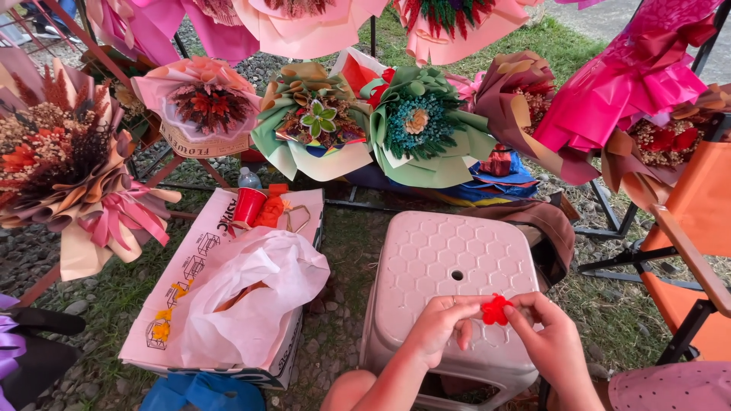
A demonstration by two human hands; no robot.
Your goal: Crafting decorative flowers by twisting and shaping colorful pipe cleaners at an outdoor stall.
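I see from the head view an outdoor ground of grass and gravel, with many paper-wrapped bouquets [415, 125] hanging behind a pale plastic stool [449, 262]. Above the near edge of the stool my left hand [438, 323] and my right hand [548, 339] meet. The fingers of both hands are pinched together on a small red flower piece [496, 310] between them. Left of the stool lies a cardboard box [194, 262] with a white plastic bag [251, 297] on it, and a red cup [247, 205] stands at the far end of the box. Right of the stool is an orange folding chair [697, 228].
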